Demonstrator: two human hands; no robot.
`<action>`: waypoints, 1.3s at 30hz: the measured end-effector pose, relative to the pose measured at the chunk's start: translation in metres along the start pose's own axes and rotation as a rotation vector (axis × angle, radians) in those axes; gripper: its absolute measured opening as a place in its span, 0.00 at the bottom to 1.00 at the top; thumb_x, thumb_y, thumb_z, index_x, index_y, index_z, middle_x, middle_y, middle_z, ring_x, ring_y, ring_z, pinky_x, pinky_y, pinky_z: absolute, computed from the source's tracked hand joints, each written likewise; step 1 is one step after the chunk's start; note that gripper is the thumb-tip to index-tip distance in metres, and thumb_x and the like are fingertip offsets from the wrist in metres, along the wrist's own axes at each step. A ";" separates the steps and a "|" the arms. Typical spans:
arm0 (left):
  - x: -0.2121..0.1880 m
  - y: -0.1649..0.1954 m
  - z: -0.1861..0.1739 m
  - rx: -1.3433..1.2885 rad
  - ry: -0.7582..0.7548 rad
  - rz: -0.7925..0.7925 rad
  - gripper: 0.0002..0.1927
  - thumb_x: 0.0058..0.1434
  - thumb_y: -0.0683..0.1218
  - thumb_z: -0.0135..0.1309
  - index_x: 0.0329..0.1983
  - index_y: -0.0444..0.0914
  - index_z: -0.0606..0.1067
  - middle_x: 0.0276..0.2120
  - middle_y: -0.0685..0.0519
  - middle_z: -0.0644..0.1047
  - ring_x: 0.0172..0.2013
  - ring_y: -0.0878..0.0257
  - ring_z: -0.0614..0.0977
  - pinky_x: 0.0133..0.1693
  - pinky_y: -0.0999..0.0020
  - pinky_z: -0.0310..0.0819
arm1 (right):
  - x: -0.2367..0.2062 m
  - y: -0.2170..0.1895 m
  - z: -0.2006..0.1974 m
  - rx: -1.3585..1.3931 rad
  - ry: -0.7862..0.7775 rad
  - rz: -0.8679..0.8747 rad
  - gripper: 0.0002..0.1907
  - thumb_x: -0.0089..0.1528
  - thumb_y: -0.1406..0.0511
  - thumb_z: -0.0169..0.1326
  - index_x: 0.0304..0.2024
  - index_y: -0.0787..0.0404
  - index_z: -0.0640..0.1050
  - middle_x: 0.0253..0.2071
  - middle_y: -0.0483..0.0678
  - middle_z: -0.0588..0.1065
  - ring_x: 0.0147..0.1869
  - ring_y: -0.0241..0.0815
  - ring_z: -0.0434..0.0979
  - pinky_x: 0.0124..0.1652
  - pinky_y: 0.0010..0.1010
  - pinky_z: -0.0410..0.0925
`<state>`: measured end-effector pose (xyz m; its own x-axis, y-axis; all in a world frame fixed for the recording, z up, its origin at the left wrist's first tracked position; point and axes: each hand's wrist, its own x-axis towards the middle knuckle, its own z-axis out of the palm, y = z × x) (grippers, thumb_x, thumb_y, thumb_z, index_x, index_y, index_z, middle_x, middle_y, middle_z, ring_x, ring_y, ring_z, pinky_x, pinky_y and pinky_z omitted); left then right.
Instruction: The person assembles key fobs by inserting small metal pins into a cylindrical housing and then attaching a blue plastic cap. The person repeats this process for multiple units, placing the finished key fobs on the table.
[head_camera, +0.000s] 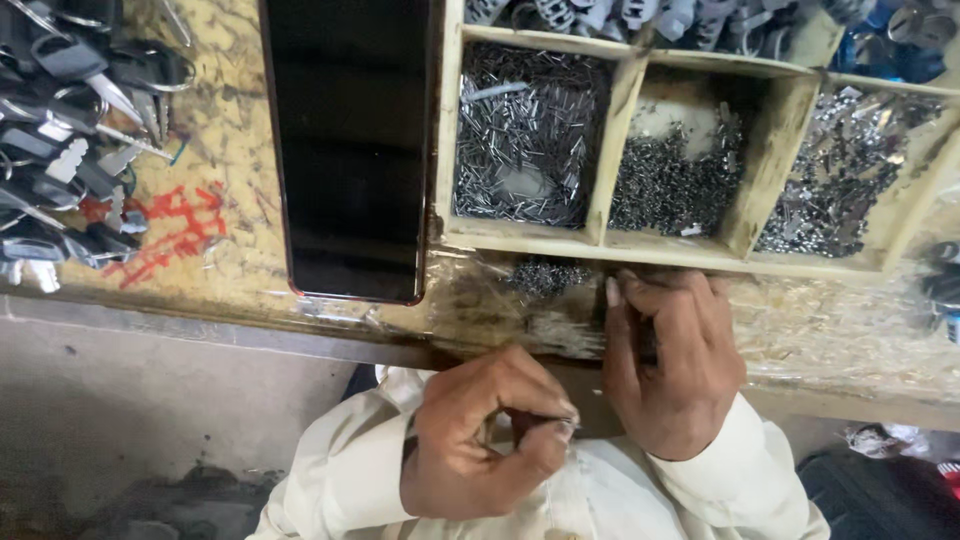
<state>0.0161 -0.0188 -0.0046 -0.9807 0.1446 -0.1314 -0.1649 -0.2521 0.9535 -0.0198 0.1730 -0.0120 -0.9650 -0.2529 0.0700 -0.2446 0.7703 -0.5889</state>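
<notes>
Nearest you, your left hand (485, 435) is curled tight, thumb and forefinger pinching something too small to make out. Your right hand (672, 365) rests closed on the bench edge over a dark object, mostly hidden. Just beyond lies a loose pile of small metal pins (545, 275). Past it, the wooden tray (600, 190) holds thin pins, tiny springs and flat metal bits in separate compartments. A dark phone (350, 150) lies left of it.

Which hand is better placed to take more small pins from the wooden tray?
Probably the right hand: it rests on the bench edge just below the wooden tray. The left hand is lower, pinching something small.
</notes>
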 end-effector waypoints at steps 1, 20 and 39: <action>0.001 0.000 -0.002 0.042 -0.031 -0.009 0.04 0.68 0.40 0.59 0.41 0.34 0.76 0.36 0.49 0.81 0.34 0.67 0.81 0.33 0.76 0.78 | 0.000 -0.001 0.002 -0.013 0.011 -0.020 0.12 0.62 0.81 0.58 0.45 0.69 0.71 0.45 0.61 0.73 0.49 0.64 0.74 0.49 0.47 0.67; 0.015 0.001 0.018 0.119 -0.148 -0.152 0.02 0.67 0.39 0.52 0.39 0.35 0.72 0.33 0.52 0.76 0.31 0.71 0.76 0.35 0.76 0.74 | -0.057 -0.006 -0.030 0.569 -0.020 0.164 0.05 0.64 0.75 0.49 0.42 0.67 0.69 0.43 0.60 0.76 0.55 0.51 0.82 0.68 0.53 0.68; 0.019 0.004 0.022 -0.377 -0.175 -0.785 0.07 0.64 0.41 0.59 0.41 0.31 0.77 0.31 0.54 0.80 0.28 0.71 0.80 0.31 0.74 0.79 | -0.061 0.035 -0.033 0.809 -0.146 0.096 0.07 0.62 0.80 0.52 0.42 0.70 0.73 0.43 0.59 0.78 0.50 0.51 0.85 0.64 0.49 0.77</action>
<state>-0.0013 0.0042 0.0026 -0.5453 0.5449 -0.6370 -0.8370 -0.3129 0.4489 0.0276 0.2351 -0.0103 -0.9424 -0.3241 -0.0832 0.0366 0.1472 -0.9884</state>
